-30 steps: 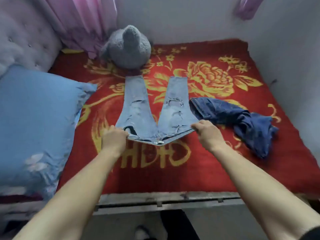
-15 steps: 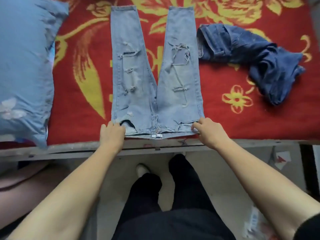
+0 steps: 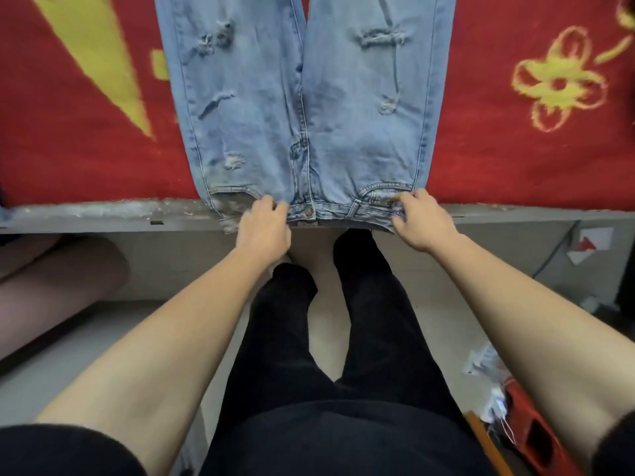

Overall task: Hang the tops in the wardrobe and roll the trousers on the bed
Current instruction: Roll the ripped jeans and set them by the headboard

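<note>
Light blue ripped jeans (image 3: 309, 108) lie flat on the red and yellow bed cover (image 3: 515, 149), legs pointing away from me, waistband hanging over the bed's front edge. My left hand (image 3: 263, 228) pinches the waistband just left of the button. My right hand (image 3: 421, 221) grips the waistband at its right end, by the pocket. The leg ends are out of view at the top.
The grey bed frame edge (image 3: 103, 218) runs across the view below the cover. My legs in black trousers (image 3: 343, 338) stand on the pale floor. Red and white clutter (image 3: 515, 417) lies on the floor at the lower right.
The jeans have been pulled toward me until the waistband hangs over the bed edge. My left hand has moved inward along the waistband. The view has tilted down; the dark blue trousers and pillow have left the frame.
</note>
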`<action>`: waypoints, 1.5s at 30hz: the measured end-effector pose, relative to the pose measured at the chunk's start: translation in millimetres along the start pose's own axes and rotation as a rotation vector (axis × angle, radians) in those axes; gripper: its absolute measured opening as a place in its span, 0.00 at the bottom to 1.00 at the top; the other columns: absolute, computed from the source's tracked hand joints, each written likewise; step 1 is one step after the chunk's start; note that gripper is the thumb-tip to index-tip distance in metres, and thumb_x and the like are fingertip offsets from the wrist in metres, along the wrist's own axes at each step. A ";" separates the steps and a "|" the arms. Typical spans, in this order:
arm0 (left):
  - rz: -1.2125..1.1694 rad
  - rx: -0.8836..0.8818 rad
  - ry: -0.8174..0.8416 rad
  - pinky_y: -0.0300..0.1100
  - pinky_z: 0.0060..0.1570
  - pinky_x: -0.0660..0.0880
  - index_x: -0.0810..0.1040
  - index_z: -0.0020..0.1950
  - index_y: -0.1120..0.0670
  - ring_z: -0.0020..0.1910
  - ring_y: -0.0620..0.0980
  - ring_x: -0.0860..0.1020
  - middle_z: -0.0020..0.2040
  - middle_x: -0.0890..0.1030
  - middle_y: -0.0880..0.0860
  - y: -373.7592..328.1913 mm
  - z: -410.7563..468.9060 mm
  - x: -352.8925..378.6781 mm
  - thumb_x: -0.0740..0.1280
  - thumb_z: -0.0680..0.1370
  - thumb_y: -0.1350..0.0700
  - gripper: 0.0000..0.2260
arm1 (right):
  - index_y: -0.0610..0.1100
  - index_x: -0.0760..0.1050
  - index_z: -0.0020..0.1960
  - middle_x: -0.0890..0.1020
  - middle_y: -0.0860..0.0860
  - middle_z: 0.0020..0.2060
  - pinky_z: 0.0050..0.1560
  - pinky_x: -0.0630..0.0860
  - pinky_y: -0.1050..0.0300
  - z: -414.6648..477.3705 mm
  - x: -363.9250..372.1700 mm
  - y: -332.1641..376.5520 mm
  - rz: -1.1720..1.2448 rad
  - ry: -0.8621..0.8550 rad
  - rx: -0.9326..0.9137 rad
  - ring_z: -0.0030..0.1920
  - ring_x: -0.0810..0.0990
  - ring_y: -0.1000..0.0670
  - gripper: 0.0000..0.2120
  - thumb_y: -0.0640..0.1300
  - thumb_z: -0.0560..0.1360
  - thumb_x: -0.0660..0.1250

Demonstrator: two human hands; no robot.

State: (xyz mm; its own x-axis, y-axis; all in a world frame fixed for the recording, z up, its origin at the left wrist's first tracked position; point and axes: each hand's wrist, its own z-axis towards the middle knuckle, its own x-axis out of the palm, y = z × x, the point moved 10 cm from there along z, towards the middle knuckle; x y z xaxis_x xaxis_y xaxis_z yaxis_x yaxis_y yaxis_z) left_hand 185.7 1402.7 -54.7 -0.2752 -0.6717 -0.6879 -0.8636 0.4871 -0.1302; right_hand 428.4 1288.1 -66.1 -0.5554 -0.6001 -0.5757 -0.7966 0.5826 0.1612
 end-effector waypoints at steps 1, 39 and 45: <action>-0.034 0.020 -0.015 0.55 0.53 0.72 0.72 0.66 0.58 0.60 0.61 0.71 0.61 0.72 0.59 -9.9 5.4 -5.6 0.62 0.79 0.56 0.16 | 0.45 0.69 0.71 0.70 0.41 0.65 0.60 0.72 0.44 3.4 -10.5 -1.8 0.021 -0.037 0.008 0.67 0.69 0.38 0.20 0.47 0.80 0.62; -0.534 0.137 0.170 0.46 0.40 0.71 0.67 0.32 0.53 0.43 0.56 0.75 0.34 0.72 0.50 -157.4 102.1 -12.3 0.69 0.73 0.53 0.14 | 0.52 0.76 0.63 0.77 0.57 0.38 0.51 0.78 0.58 112.8 -149.4 -15.0 0.941 -0.492 0.033 0.36 0.74 0.62 0.16 0.44 0.76 0.66; -1.068 0.008 0.155 0.39 0.35 0.68 0.76 0.39 0.56 0.34 0.46 0.71 0.34 0.75 0.51 -59.6 61.9 -34.2 0.70 0.74 0.64 0.06 | 0.45 0.74 0.70 0.84 0.52 0.50 0.61 0.77 0.53 110.6 -165.4 101.6 0.978 -0.491 -0.178 0.46 0.80 0.58 0.22 0.39 0.76 0.64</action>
State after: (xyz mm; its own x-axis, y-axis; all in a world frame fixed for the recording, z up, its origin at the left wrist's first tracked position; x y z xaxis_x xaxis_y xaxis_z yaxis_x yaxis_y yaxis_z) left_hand 272.8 1431.2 -67.7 0.5684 -0.8142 -0.1182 -0.6860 -0.3898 -0.6144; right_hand 465.7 1507.1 -43.2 -0.8401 0.3807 -0.3864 -0.1112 0.5764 0.8096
